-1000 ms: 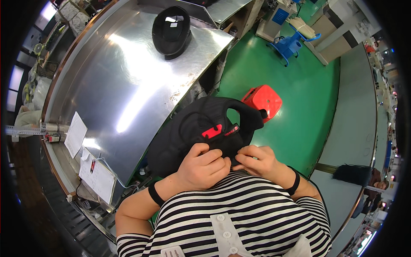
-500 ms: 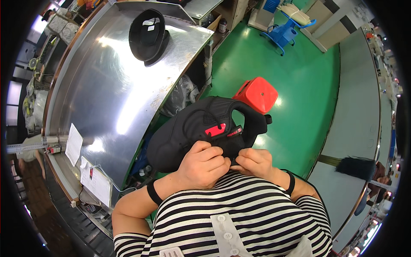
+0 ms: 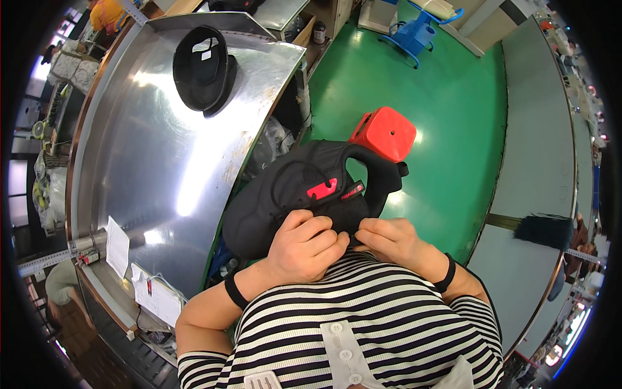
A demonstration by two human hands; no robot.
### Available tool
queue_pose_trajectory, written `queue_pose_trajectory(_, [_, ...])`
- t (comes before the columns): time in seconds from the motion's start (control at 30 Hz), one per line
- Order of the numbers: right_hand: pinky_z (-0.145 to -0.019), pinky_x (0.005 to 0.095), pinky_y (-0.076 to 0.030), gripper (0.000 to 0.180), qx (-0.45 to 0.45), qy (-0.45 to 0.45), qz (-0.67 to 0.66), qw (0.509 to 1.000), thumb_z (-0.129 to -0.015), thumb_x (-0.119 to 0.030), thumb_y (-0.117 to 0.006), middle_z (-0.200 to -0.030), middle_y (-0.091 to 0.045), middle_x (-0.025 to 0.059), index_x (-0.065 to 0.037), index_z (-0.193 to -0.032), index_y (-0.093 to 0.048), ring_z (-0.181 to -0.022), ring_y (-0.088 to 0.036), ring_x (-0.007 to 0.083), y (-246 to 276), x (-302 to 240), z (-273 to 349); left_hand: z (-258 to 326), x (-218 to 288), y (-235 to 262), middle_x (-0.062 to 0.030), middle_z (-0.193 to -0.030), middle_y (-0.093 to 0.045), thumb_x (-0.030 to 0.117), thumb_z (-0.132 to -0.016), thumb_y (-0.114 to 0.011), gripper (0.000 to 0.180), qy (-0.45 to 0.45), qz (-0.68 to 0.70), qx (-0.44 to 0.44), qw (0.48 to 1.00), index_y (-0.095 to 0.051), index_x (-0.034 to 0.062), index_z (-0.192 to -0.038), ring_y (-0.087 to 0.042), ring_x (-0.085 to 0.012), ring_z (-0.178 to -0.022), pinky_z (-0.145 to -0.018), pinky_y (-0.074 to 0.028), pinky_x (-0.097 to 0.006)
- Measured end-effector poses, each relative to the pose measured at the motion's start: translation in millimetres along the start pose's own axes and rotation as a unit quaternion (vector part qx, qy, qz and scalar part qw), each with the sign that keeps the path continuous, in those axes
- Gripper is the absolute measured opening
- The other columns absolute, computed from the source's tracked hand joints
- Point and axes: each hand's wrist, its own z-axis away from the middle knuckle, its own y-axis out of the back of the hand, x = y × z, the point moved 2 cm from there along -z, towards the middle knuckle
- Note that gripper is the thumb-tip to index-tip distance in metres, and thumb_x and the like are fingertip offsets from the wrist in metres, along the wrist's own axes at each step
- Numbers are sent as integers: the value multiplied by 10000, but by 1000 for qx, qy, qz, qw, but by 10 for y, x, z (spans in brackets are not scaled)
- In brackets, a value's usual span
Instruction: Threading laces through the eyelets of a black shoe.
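A black padded bag (image 3: 265,204) with moulded panels, a thin black cord loop, a red patch (image 3: 324,188) and a small woven label is held in front of my chest. A wide padded loop (image 3: 385,178) curves out at its right end. My left hand (image 3: 306,247) is closed on the bag's near edge, fingers curled and pinching. Beside it, my right hand (image 3: 391,241) pinches the same edge between thumb and fingers. Between the fingertips, the bit of black material is mostly hidden.
A steel worktable (image 3: 155,155) at left carries a black moulded shell (image 3: 199,71) at its far end and paper sheets (image 3: 155,295) near me. Beyond the bag stands a red stool (image 3: 387,133) on the green floor. A blue wheeled stand (image 3: 413,37) is farther back; a dark brush (image 3: 544,231) is at right.
My view has shifted slightly, so the table, shell and stool sit differently in it. Both hands keep pinching the bag's edge, with only small finger movement.
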Motion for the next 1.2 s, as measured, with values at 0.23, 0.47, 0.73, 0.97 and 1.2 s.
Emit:
queue_pose_trajectory(0.23, [-486,283,-501,279,1,-7,47,999,-707,-143,-789,-891,-618,78,-28,-901,-625,-603,-615,189,-62,0,-293,-93,-320,97,19,-746,-577,81,-657,-698,203,-43,70,20,996,-708,70,-859,-598,-155,-798,-713,-429,-313])
queue_pose_trajectory(0.47, [-457,281,-478,290,34,-55,67,996,-711,-206,-806,-831,-613,61,-49,-867,-618,-553,-595,172,-230,-2,-415,-69,-549,153,-4,-747,-577,114,-662,-682,205,-38,116,11,992,-685,39,-853,-616,-172,-845,-727,-471,-313])
queue_pose_trajectory(0.73, [-455,277,-469,314,27,-113,51,992,-694,-232,-824,-823,-605,44,-65,-868,-623,-560,-596,161,-277,2,-511,-82,-728,192,4,-766,-605,77,-608,-729,270,-35,140,12,989,-713,55,-876,-600,-178,-803,-690,-439,-316])
queue_pose_trajectory(0.97, [-476,283,-482,317,73,-111,76,988,-697,-214,-821,-847,-604,46,-57,-899,-634,-590,-606,173,-366,24,-545,-107,-791,207,16,-742,-598,69,-592,-738,292,-37,157,9,987,-713,60,-882,-595,-172,-793,-685,-440,-315])
queue_pose_trajectory(1.2, [-480,272,-472,289,69,-141,53,986,-679,-214,-826,-801,-603,44,-64,-858,-655,-587,-600,184,-351,69,-539,-129,-777,224,3,-727,-582,62,-573,-735,289,-29,112,19,993,-702,53,-860,-592,-185,-764,-661,-448,-311])
